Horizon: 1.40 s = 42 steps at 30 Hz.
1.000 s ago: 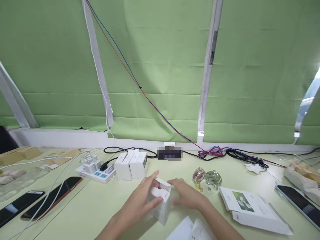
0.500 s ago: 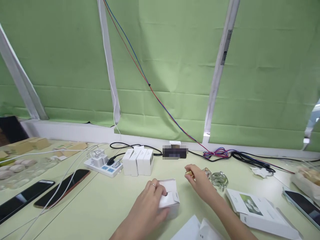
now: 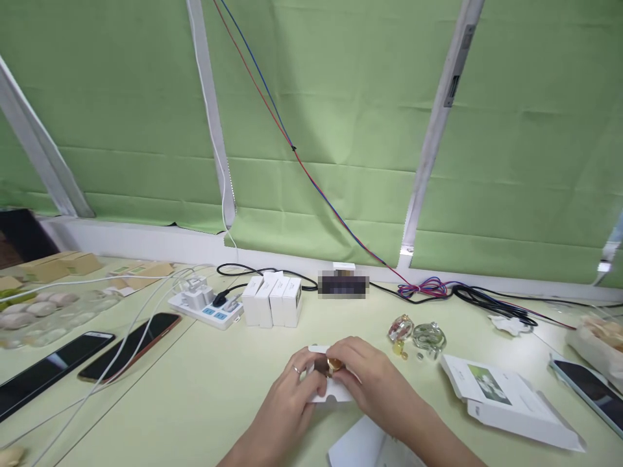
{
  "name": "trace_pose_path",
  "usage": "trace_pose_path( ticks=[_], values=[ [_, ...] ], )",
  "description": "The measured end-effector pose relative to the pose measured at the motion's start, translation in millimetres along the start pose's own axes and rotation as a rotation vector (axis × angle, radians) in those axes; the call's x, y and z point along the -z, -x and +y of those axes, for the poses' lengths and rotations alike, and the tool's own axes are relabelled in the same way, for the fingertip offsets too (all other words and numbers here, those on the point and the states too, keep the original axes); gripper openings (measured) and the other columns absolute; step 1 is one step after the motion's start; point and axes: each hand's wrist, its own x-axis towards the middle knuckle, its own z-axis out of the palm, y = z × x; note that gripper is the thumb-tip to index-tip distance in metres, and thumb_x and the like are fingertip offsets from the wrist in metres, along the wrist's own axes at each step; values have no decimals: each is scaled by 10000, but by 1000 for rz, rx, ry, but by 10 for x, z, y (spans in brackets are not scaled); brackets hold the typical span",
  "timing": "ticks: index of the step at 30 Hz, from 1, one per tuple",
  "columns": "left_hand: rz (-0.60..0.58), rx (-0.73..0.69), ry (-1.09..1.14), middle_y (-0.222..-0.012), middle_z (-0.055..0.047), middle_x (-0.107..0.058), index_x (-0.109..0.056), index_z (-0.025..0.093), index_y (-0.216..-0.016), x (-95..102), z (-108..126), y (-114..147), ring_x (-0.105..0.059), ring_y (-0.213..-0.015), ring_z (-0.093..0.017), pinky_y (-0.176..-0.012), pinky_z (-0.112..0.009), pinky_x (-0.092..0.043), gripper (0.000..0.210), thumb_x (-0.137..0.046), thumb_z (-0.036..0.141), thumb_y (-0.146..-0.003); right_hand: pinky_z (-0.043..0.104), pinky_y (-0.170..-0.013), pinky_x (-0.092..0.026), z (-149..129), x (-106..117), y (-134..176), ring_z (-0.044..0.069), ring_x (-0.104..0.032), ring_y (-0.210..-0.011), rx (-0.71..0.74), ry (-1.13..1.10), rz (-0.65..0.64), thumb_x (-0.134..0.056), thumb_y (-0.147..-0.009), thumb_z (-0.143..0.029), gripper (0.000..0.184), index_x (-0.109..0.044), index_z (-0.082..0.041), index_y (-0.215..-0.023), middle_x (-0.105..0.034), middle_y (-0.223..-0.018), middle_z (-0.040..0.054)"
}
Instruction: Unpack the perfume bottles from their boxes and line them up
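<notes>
A small white cardboard box (image 3: 335,390) stands open-topped on the table, with my left hand (image 3: 289,399) closed around its left side. Pinched in the fingers of my right hand (image 3: 377,383) is a small shiny gold-coloured piece (image 3: 334,364), held at the mouth of the box. My fingers cover most of this piece, so its kind does not show. To the right of that hand lie a clear greenish glass-like piece (image 3: 429,338), a reddish clear piece (image 3: 400,327) and a little yellow piece (image 3: 398,347).
Several small white boxes (image 3: 272,301) stand in a row beside a power strip (image 3: 209,310). Two phones (image 3: 129,349) and loose white cables lie left. An opened flat white carton (image 3: 506,402) and another phone (image 3: 591,389) lie right. White paper (image 3: 357,441) is in front.
My right hand has moved left and down, bringing the gold-coloured piece to the box. The box's opening has turned more toward me, still in my left hand.
</notes>
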Motion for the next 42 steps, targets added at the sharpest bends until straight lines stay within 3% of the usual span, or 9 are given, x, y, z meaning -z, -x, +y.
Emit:
trace_pose_path(
  ticks=[5, 11, 17, 21, 27, 31, 36, 39, 42],
  values=[
    [-52, 108, 43, -1340, -92, -346, -463, 199, -780, -18, -72, 30, -582, -897, -175, -708, -285, -500, 288, -351, -50, -689, 279, -736, -484, 18, -135, 88, 177, -552, -911, 83, 143, 110, -387, -848, -41, 246, -539, -200, -958, -585, -997, 74],
    [35, 66, 46, -1338, -94, -357, -483, 195, -768, -78, -137, 62, -582, -957, -205, -704, -290, -507, 339, -340, -83, -637, 264, -702, -477, 109, -219, 55, 145, -556, -790, -113, 26, -61, -412, -848, -46, 211, -551, -204, -858, -571, -873, 27],
    [87, 70, 56, -1332, -92, -332, -500, 211, -831, -133, -184, 95, -524, -1079, -225, -832, -352, -496, 290, -375, -28, -723, 437, -848, -404, 6, -63, 92, 235, -445, -1006, -183, 182, -117, -388, -892, -169, 238, -596, -276, -937, -501, -1013, 52],
    [122, 96, 64, -1212, -108, -394, -512, 211, -854, -140, -177, 99, -523, -1073, -240, -797, -343, -519, 231, -435, 21, -745, 425, -862, -407, 37, -41, 165, 217, -443, -994, -180, 110, -193, -366, -906, -199, 261, -534, -298, -1079, -488, -1053, 48],
    [63, 140, 86, -1154, -87, -444, -533, 222, -854, -90, -164, 61, -543, -1041, -215, -743, -292, -530, 137, -480, 110, -796, 344, -928, -398, 199, 19, 262, 168, -452, -1059, -182, -28, -159, -311, -926, -221, 378, -387, -355, -1272, -357, -1238, 47],
    [48, 172, 79, -1148, -89, -470, -567, 225, -850, -58, -151, 21, -562, -1016, -212, -728, -283, -528, 104, -476, 274, -856, 317, -820, -454, 196, 104, 188, 141, -527, -882, -172, 16, -208, -302, -903, -150, 392, -469, -367, -1183, -407, -1130, 32],
    [67, 186, 82, -1124, -87, -493, -582, 223, -824, -41, -125, 16, -551, -1031, -211, -770, -288, -507, 187, -424, 305, -883, 291, -714, -472, 198, 90, 115, 132, -535, -763, -125, 96, -209, -316, -859, -76, 328, -520, -280, -1015, -445, -1018, 23],
    [73, 230, 105, -1050, -76, -522, -551, 215, -827, -43, -123, -20, -588, -872, -184, -704, -282, -506, 214, -391, 341, -894, 295, -704, -469, 237, 56, 131, 133, -531, -741, -129, 98, -137, -308, -873, -96, 221, -481, -223, -927, -453, -1002, 34],
    [71, 363, 102, -870, -33, -542, -489, 214, -870, -40, -98, -95, -561, -672, -155, -600, -276, -489, 203, -375, 380, -895, 300, -737, -457, 307, 11, 171, 148, -530, -802, -110, 64, -57, -298, -884, -101, 190, -453, -211, -899, -474, -977, 40]
  ],
)
